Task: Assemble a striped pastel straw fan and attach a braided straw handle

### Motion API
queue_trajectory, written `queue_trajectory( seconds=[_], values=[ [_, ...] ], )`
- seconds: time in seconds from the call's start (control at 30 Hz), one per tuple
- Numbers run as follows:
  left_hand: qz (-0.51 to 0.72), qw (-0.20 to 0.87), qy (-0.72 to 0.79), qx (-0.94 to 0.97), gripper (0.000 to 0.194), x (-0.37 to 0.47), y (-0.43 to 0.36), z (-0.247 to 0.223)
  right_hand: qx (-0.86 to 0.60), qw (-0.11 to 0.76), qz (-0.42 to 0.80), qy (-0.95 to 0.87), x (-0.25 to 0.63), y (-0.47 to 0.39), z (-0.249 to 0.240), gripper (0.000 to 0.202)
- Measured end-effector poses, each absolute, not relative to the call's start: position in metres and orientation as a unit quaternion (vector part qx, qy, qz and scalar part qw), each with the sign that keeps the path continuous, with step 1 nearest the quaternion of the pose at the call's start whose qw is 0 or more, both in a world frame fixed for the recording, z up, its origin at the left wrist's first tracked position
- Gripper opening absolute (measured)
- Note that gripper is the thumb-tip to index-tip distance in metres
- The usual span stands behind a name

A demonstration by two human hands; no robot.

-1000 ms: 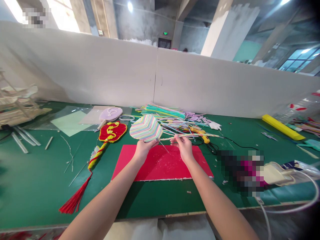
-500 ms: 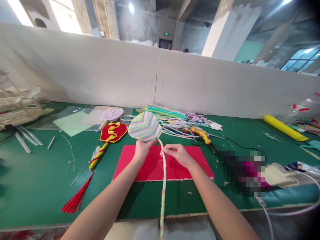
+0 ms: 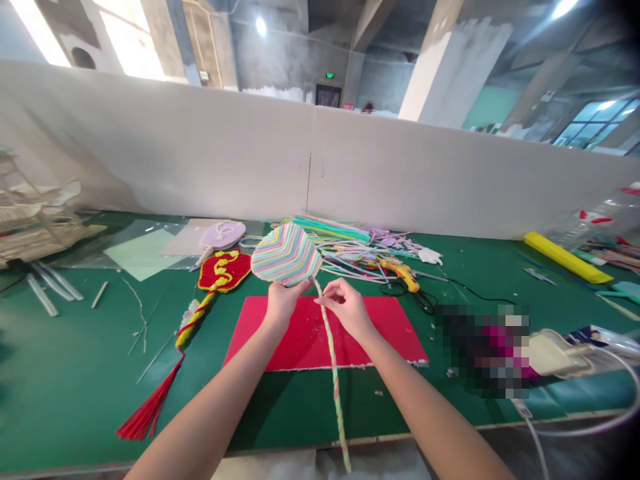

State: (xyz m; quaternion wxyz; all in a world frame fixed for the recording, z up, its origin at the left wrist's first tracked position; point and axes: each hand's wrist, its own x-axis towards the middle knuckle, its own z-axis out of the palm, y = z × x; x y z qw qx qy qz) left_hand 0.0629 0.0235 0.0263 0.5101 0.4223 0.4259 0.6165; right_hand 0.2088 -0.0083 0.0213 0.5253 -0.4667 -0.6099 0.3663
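Observation:
A round fan-like panel point(image 3: 286, 255) with pastel zigzag stripes stands tilted above the red board point(image 3: 350, 333). My left hand point(image 3: 284, 300) grips its lower edge. A long twisted pastel cord point(image 3: 333, 360) runs from the panel's lower right edge down past the table's front edge. My right hand point(image 3: 343, 301) pinches this cord close to the panel. Left of my hands lies a red and yellow fan point(image 3: 225, 270) with a red tassel point(image 3: 153, 403).
Pastel strips point(image 3: 345, 233) are heaped behind the board, with a yellow-handled tool point(image 3: 403, 273) and its black cord beside them. A purple fan point(image 3: 223, 235) lies at the back left. A yellow bar point(image 3: 567, 258) and pixelated items are on the right.
The cord's hanging end has swung to the right and its tip now shows. My right hand has shifted slightly up the cord, toward the panel. The camera view has tilted slightly.

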Motion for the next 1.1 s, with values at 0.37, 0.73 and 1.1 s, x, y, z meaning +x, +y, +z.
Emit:
queue_trajectory(
  seconds=[0.37, 0.73, 1.1],
  values=[
    [0.625, 0.537, 0.347, 0.447, 0.039, 0.073, 0.068, 0.065, -0.386, 0.494, 0.534, -0.568, 0.233, 0.041, 0.058, 0.031],
    [0.570, 0.539, 0.358, 0.506, 0.030, 0.078, 0.078, 0.078, -0.401, 0.444, 0.561, -0.572, 0.231, 0.061, 0.065, 0.030],
    [0.570, 0.487, 0.406, 0.522, 0.019, 0.078, 0.075, 0.079, -0.472, 0.421, 0.397, -0.665, 0.227, 0.056, 0.071, 0.026]
  ],
)
